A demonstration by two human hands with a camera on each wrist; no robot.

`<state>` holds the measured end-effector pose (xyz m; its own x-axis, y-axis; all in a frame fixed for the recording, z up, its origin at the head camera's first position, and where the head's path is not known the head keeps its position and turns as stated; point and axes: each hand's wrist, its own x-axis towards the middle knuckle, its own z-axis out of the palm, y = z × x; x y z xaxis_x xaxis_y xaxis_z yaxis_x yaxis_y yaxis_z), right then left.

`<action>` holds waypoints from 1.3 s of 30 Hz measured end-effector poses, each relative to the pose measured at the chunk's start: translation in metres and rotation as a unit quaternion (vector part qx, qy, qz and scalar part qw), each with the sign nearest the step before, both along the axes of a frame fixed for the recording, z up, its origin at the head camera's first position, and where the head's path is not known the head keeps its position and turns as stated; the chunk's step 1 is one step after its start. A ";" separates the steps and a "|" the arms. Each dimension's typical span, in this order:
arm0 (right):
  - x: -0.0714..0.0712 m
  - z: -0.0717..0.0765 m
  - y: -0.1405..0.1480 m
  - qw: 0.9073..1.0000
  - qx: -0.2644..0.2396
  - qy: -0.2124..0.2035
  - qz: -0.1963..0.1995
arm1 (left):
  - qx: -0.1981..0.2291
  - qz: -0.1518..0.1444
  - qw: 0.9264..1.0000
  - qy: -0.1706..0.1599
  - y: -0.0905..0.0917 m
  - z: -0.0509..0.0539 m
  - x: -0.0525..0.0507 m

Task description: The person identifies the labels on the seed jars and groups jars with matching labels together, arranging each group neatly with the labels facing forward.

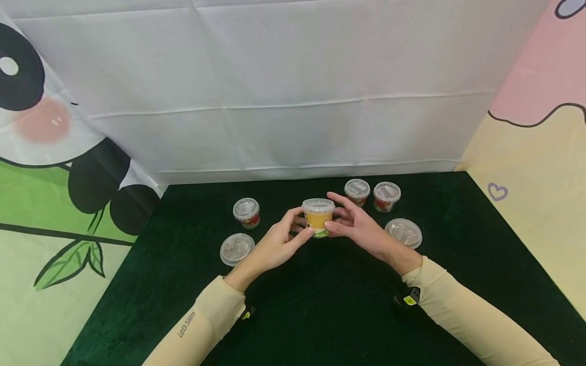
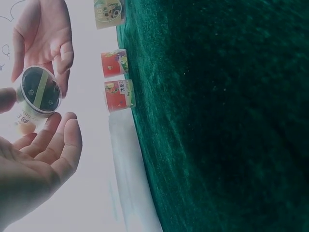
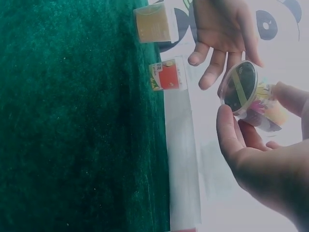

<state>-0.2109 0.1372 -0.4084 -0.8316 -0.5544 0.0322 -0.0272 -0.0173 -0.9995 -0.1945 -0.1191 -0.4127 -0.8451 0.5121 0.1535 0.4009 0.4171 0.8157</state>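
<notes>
Sleeves, 2: L sleeve [image 1: 197,320], cream, dark lettering; R sleeve [image 1: 476,312], cream, plain. Strapped at each cuff, 1 dark wrist device w/ yellow-green patch (L wrist device [image 1: 247,312]; R wrist device [image 1: 409,298]).

Hands, 2, bare: L hand [image 1: 274,243] holds L side of yellow cup, thumb in front, fingers bent behind; R hand [image 1: 361,227] holds R side, thumb in front, index raised near rim.

Yellow cup [image 1: 318,219], 1 pc: clear lid on top, approx. upright, held betw. both hands, off the table; dark round underside w/ pale strip, per wrist views.

Table [image 1: 316,310]: dark green cloth.

Clear-lidded tubs, 2: L tub [image 1: 237,249], beside L forearm; R tub [image 1: 404,233], beside R wrist. Contents n/c.

Red cups, 3, lidded, upright: L red cup [image 1: 250,221], behind L tub; mid red cup [image 1: 357,189] & R red cup [image 1: 386,197], side by side behind R hand.

Backdrop [image 1: 284,86]: white cloth, creased. Flanking: L panel [image 1: 43,119], panda print; R panel [image 1: 535,152], pink/cream, purple heart.
</notes>
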 end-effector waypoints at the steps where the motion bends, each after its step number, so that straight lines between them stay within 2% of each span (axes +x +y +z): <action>1: 0.000 0.000 0.000 1.000 -0.002 -0.002 0.000 | 0.001 -0.001 1.000 -0.001 0.000 0.000 0.000; 11: 0.000 0.002 -0.001 0.999 0.007 -0.038 -0.019 | -0.001 0.003 1.000 -0.016 0.001 0.003 0.002; 19: -0.002 0.001 -0.002 0.999 0.006 -0.038 -0.027 | -0.006 0.014 1.000 0.004 0.000 0.003 0.001; 29: -0.002 -0.002 -0.001 0.999 -0.013 -0.039 -0.019 | 0.002 0.018 1.000 -0.012 0.002 0.002 0.001; 39: -0.001 0.000 -0.004 0.999 0.006 -0.033 -0.013 | -0.012 0.018 1.000 -0.016 0.004 0.003 0.002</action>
